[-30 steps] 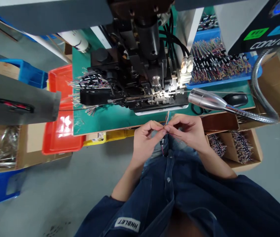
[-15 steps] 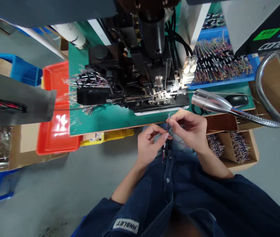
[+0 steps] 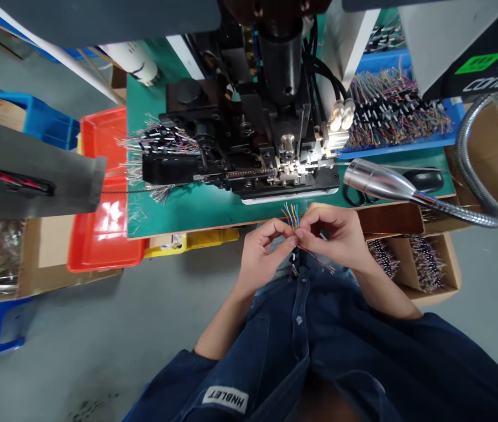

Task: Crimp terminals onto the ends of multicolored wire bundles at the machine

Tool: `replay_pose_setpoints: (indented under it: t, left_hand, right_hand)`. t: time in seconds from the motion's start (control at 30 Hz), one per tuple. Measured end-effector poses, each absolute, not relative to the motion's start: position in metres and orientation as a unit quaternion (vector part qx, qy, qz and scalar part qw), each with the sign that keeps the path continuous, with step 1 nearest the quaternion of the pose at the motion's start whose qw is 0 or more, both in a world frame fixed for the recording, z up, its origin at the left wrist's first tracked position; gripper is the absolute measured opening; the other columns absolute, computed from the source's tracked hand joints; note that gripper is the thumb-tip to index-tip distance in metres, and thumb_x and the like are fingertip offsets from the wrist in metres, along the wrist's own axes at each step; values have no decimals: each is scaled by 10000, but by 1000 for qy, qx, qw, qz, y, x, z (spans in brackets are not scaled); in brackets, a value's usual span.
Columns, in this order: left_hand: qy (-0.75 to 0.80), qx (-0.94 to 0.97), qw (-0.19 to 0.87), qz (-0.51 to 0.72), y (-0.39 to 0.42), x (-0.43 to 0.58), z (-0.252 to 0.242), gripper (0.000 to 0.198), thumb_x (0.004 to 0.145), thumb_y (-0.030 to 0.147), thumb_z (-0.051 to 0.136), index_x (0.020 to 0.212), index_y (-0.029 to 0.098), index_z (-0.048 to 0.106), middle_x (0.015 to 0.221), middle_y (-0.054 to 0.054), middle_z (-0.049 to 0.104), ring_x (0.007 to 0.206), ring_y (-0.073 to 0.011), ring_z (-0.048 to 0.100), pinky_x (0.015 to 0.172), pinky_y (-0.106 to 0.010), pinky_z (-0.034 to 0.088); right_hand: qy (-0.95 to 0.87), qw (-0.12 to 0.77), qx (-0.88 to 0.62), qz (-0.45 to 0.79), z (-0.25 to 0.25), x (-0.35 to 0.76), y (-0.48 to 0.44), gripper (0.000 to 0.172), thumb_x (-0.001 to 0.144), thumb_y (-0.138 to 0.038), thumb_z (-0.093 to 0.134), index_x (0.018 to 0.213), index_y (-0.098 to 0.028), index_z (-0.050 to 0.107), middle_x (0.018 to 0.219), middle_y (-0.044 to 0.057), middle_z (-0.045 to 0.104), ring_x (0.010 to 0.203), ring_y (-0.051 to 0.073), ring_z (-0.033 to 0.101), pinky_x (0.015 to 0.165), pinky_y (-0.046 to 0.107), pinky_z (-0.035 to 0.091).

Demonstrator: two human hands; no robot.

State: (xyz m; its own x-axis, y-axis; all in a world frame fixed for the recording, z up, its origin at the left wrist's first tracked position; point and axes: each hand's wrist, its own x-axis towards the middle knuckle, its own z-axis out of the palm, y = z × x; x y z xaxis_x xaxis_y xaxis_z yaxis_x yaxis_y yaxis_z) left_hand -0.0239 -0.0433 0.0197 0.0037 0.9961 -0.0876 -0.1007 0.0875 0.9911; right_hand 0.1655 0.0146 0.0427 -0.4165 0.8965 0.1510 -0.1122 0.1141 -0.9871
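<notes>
L hand (image 3: 262, 252) & R hand (image 3: 334, 237) both closed, pinching small bunch of multicolour wires (image 3: 292, 215) between fingertips, lower centre of frame, just off bench edge, over lap. Ends fan upward, tails trail down. Wire-crimping machine (image 3: 249, 140) upper centre on green bench mat (image 3: 187, 214). Blue tray (image 3: 407, 142) w/ wire bundles upper right; red tray (image 3: 93, 132) left.

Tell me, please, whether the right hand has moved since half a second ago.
Yes: the right hand has drawn back toward the person, further from the white front edge of the machine's base.
</notes>
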Motion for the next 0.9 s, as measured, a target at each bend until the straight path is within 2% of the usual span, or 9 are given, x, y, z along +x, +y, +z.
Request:
replay_pose_setpoints:
  t: [0.1,0.2,0.3,0.4,0.47,0.57,0.73,0.9]
  left_hand:
    - [492,474,522,511,-44,-24,22,157,943,374,892,904,250,804,849,-25,800,808,-206,737,817,-345,576]
    - [487,441,530,536,-45,-23,23,163,976,392,862,929,249,800,851,-39,825,803,-219,774,821,-360,588]
    - [483,415,542,548,-43,-23,23,166,979,385,867,921,242,806,839,-41,833,797,-207,788,806,-335,590]
    - [481,413,553,541,-41,-23,21,167,967,370,883,910,231,810,861,-35,841,781,-185,780,798,-315,600]
    - [484,420,553,533,-41,-23,20,169,958,369,891,924,225,809,865,-26,841,778,-180,775,806,-315,605]
    - [491,467,522,517,-43,-24,20,151,972,345,873,923,221,802,844,-20,828,804,-182,764,849,-327,596]
    - [460,525,497,515,-48,-29,18,91,998,267,826,933,225,780,847,-25,813,826,-186,743,837,-328,568]
    - [478,525,474,520,-43,-33,17,83,976,262,850,995,226,777,915,-28,817,846,-184,764,831,-315,586]
  right_hand:
    - [-588,487,-327,557,44,160,17,185,919,-314,948,877,-216,796,792,-5,678,664,128,564,562,286,421]
    - [-525,543,-343,559,44,157,20,64,1000,-303,868,990,-240,864,818,0,704,667,118,568,601,288,455]
    - [-540,496,-335,592,40,158,21,125,997,-327,874,1102,-266,905,793,-6,701,690,125,589,639,294,493]
    - [-586,455,-295,603,35,159,19,94,985,-342,887,1036,-269,917,781,5,741,738,153,646,672,314,537]
    - [-601,468,-282,583,32,158,18,62,993,-302,877,961,-265,915,764,4,761,702,146,644,650,308,525]
    - [-621,487,-302,534,36,157,21,114,989,-273,877,880,-256,906,741,7,770,654,138,638,625,307,508]
    - [-589,529,-348,502,51,152,28,91,996,-284,863,935,-248,919,742,20,771,641,150,631,622,317,516]
    - [-611,497,-340,514,54,143,30,162,1021,-336,835,914,-237,905,761,32,776,692,166,664,674,329,546]
